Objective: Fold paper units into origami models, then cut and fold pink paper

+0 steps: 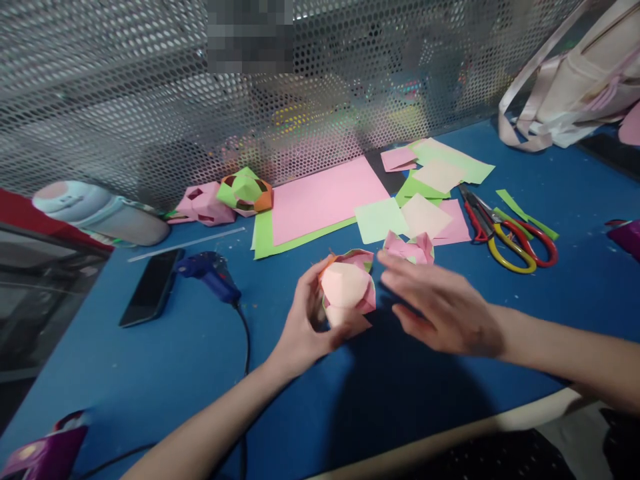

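Note:
My left hand (310,320) is wrapped round a folded paper ball (346,287) in cream, pink and green, with an orange bit at its upper left edge. To the right, my right hand (437,307) is held in the air with fingers stretched out and slightly blurred, apart from the ball. Just behind those fingers lies a second, pink folded paper piece (411,248) with some green, partly covered by my right hand. Whether the fingertips touch it I cannot tell.
Large pink sheets (325,200), small paper squares (383,220) and scissors (510,247) lie behind. Finished paper balls (245,191) stand by the perforated metal screen (150,100). At left are a bottle (105,210), a phone (151,287) and a blue glue gun (213,273) with its cord.

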`<state>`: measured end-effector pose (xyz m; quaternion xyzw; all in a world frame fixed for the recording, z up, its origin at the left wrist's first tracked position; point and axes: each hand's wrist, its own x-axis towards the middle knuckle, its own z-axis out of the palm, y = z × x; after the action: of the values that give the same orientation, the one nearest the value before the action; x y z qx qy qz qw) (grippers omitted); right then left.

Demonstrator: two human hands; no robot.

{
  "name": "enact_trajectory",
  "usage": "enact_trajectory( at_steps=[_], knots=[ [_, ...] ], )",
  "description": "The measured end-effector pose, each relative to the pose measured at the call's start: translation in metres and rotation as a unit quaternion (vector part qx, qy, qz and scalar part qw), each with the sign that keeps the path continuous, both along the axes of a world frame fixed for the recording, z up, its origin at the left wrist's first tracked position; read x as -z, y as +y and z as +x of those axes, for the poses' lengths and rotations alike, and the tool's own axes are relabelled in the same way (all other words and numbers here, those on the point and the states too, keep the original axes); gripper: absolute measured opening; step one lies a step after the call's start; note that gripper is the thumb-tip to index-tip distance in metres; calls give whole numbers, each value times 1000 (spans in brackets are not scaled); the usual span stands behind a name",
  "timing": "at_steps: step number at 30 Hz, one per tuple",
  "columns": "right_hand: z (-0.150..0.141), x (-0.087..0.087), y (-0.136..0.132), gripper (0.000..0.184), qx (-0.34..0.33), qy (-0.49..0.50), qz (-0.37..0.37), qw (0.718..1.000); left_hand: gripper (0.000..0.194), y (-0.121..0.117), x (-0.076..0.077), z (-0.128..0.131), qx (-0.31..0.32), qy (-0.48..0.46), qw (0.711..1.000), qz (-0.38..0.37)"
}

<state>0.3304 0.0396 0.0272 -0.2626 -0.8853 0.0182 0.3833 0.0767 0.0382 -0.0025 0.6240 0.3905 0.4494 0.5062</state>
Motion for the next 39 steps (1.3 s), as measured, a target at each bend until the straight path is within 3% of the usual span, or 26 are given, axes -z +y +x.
enact_trajectory(
  at_steps=[4, 7, 11, 14, 18, 20, 21, 22, 24, 25, 27, 28, 29, 31, 33, 36, 39],
  knots=[
    [31, 0, 36, 48, 139, 27, -56, 988, 79, 10, -5, -6, -2, -76, 993, -90],
    [48, 13, 60, 43, 222, 23, -183, 957, 74, 15, -7, -8, -5, -109, 984, -141],
    [53, 33, 75, 47, 231, -5, -336, 913, 72, 20, -9, -10, -21, -133, 974, -180],
    [49, 36, 75, 47, 217, -23, -321, 922, 72, 22, -9, -12, -26, -163, 965, -205],
    [37, 20, 56, 36, 209, 67, -200, 955, 69, 22, -9, -12, -21, -182, 961, -208],
    [26, 10, 39, 27, 148, 133, -245, 949, 73, 19, -8, -10, -17, -183, 965, -186],
    [20, 7, 29, 24, 99, 153, -334, 925, 76, 16, -7, -9, -16, -181, 969, -168],
    [12, 6, 19, 27, 35, 179, -442, 878, 80, 13, -6, -7, -20, -172, 975, -142],
    [-2, 8, 4, 38, -74, 224, -641, 730, 85, 7, -4, -5, -39, -125, 989, -63],
    [-9, 11, -1, 41, -112, 254, -705, 652, 88, 5, -2, -4, -48, -91, 995, -9],
    [-21, 18, -7, 43, -178, 311, -773, 524, 95, 1, 2, -4, -49, -13, 992, 119],
    [-25, 20, -8, 43, -204, 333, -784, 483, 100, 1, 5, -5, -40, 26, 982, 181],
    [-29, 22, -7, 42, -223, 348, -786, 460, 105, 1, 8, -6, -28, 60, 969, 239],
    [-32, 22, -5, 40, -237, 359, -779, 457, 111, 4, 13, -10, -1, 118, 938, 324],
    [-32, 21, -2, 40, -229, 355, -766, 484, 112, 7, 16, -14, 28, 155, 916, 368],
    [-29, 24, 6, 48, -212, 338, -737, 545, 101, 9, 15, -19, 47, 162, 908, 383],
    [-25, 32, 20, 60, -176, 314, -682, 637, 73, 8, 12, -19, 46, 109, 928, 353]
  ],
)
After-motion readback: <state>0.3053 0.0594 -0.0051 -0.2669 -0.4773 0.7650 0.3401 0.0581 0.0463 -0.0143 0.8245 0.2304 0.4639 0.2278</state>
